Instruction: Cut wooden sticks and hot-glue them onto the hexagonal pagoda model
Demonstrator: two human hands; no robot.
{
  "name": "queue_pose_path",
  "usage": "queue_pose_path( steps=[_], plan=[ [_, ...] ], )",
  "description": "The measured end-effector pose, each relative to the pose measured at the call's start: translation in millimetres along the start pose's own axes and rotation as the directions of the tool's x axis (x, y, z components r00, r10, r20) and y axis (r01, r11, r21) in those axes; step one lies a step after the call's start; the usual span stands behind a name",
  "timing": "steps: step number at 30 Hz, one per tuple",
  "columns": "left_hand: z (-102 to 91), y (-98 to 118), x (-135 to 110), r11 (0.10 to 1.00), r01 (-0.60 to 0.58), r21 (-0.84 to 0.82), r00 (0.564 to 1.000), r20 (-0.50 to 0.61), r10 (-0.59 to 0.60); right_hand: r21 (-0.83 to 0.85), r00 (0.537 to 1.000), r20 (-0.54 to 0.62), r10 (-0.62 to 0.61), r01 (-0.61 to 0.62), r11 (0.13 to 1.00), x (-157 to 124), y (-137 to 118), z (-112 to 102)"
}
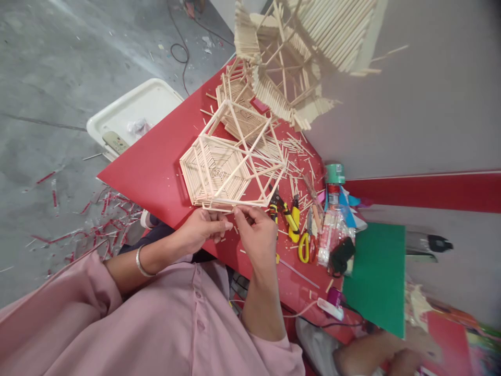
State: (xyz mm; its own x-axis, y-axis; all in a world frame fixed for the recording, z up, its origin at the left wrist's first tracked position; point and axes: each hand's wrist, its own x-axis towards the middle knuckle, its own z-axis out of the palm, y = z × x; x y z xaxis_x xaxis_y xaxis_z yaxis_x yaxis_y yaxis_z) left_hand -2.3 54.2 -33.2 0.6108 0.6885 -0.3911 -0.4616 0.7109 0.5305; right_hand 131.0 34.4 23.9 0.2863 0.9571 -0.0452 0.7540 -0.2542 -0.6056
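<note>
Your pink shirt (156,324) lies closest, on your side of the hexagonal stick frame (216,171), which sits on the red tabletop (152,162). Your left hand (204,230), below a bracelet (141,263), is half closed at the frame's near edge, fingers curled against it and thumb stretched toward your other hand; you can't tell from here whether it grips anything. Your right hand (256,232) is nearly closed, thumb and forefinger pinched together on the same edge, just beside the left. Right of the frame lie yellow-and-black pliers (291,222) and yellow-handled scissors (303,247), with the green board (378,282) farther right. Loose sticks (299,148) scatter just beyond the frame's right side.
</note>
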Motion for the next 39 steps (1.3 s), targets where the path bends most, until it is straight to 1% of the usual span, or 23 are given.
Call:
queue_pose_path(
  steps=[11, 16, 26, 32, 36, 39],
  plan=[
    [-2.1, -2.1, 0.4, 1.0, -0.003, -0.015, 1.0, 0.013, 0.003, -0.012, 1.0, -0.008, -0.03, 0.03, 0.999, -2.7, 4.3, 0.3],
    [-4.0, -4.9, 1.1, 1.0, -0.01, -0.019, 1.0, 0.006, 0.01, -0.012, 0.998, -0.059, -0.022, 0.021, 1.0, -9.5, 7.9, -1.0],
    [-5.3, -5.6, -0.1, 0.999, -0.035, -0.013, 0.999, 0.041, 0.036, 0.011, 0.993, -0.084, -0.084, 0.085, 0.996, -16.5, 8.9, 2.6],
    [-4.5, -6.2, 0.2, 0.999, -0.04, 0.006, 0.999, 0.006, 0.04, 0.007, 0.988, -0.095, -0.119, 0.121, 0.993, -16.5, 8.7, 3.4],
    [-1.2, -4.6, -3.9, 0.998, -0.056, 0.004, 0.996, -0.066, 0.056, 0.016, 0.986, -0.105, -0.129, 0.131, 0.991, -20.1, 6.5, 1.5],
    [0.6, -4.5, -10.5, 0.999, -0.042, -0.008, 0.99, -0.137, 0.04, 0.027, 0.979, -0.133, -0.152, 0.157, 0.987, -28.3, 9.2, -2.5]
  ],
)
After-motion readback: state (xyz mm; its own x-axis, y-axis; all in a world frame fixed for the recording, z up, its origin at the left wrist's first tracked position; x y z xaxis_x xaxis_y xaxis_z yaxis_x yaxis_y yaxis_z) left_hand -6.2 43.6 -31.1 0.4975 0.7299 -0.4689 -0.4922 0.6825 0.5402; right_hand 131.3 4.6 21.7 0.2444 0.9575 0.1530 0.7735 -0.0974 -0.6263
